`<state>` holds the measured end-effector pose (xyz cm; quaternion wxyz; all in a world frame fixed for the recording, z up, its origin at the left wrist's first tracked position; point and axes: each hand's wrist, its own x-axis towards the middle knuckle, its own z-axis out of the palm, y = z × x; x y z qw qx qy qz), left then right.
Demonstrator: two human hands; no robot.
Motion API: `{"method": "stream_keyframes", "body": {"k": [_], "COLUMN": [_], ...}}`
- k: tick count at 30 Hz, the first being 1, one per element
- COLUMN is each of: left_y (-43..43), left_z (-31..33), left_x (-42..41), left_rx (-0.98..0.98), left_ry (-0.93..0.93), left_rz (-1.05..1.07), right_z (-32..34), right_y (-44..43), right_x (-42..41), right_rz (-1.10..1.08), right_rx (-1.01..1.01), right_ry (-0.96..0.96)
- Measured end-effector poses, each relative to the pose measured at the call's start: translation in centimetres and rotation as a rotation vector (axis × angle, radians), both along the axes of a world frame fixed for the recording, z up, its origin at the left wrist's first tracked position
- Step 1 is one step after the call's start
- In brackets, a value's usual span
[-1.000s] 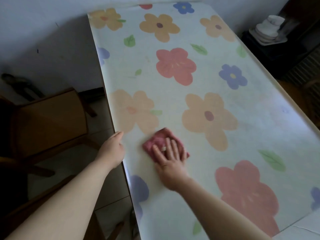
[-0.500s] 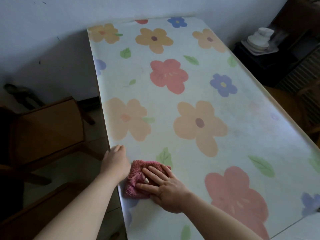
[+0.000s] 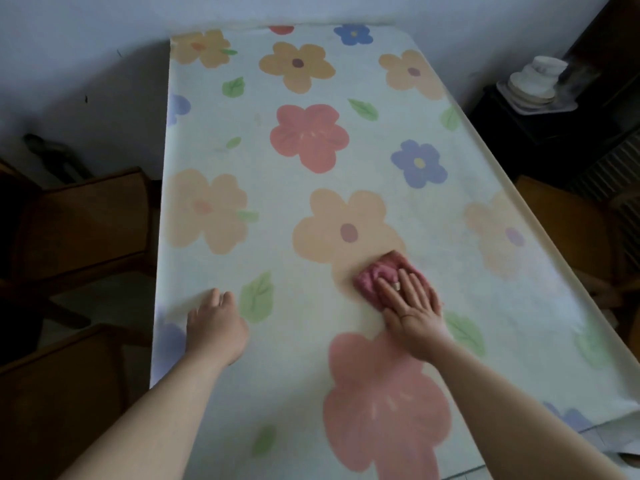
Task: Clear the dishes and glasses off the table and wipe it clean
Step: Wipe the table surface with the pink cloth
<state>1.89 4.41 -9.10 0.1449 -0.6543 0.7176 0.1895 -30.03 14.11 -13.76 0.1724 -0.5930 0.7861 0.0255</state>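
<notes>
A long table (image 3: 311, 140) covered with a pale cloth printed with big flowers fills the view. A crumpled pink rag (image 3: 375, 277) lies near the table's middle, on the lower petal of an orange flower. My right hand (image 3: 410, 308) presses flat on the rag with straight fingers, covering its near half. My left hand (image 3: 214, 323) rests on the cloth close to the table's left edge, fingers relaxed and holding nothing. No dishes or glasses stand on the table.
A stack of white dishes (image 3: 535, 83) sits on a tray on a dark cabinet (image 3: 540, 133) at the far right. Wooden chairs (image 3: 86, 216) stand along the left side. Another wooden seat (image 3: 568, 220) is at the right edge. A wall runs behind.
My right hand has slid the pink rag from the left edge rightward to the table's middle. My left hand stays by the left edge, now lying on the cloth.
</notes>
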Motion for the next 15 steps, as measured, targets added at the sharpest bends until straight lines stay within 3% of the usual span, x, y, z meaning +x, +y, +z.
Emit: {"method": "stream_keyframes", "body": {"k": [5, 8, 11, 15], "left_y": [3.4, 4.9, 6.3, 8.2], "left_z": [0.2, 0.5, 0.6, 0.9], "left_x": [-0.8, -0.5, 0.4, 2.0], "left_rx": [-0.007, -0.015, 0.015, 0.02], "left_ry": [-0.039, -0.032, -0.018, -0.004], "left_rz": [0.01, 0.006, -0.002, -0.058], "right_z": [0.8, 1.2, 1.5, 1.1], "right_y": [3.6, 4.6, 5.9, 9.0], "right_x": [-4.9, -3.3, 0.6, 9.4], "right_rz": [-0.354, -0.417, -0.328, -0.001], "right_rx": [0.064, 0.057, 0.075, -0.024], "right_ry": [-0.056, -0.046, -0.039, 0.004]}}
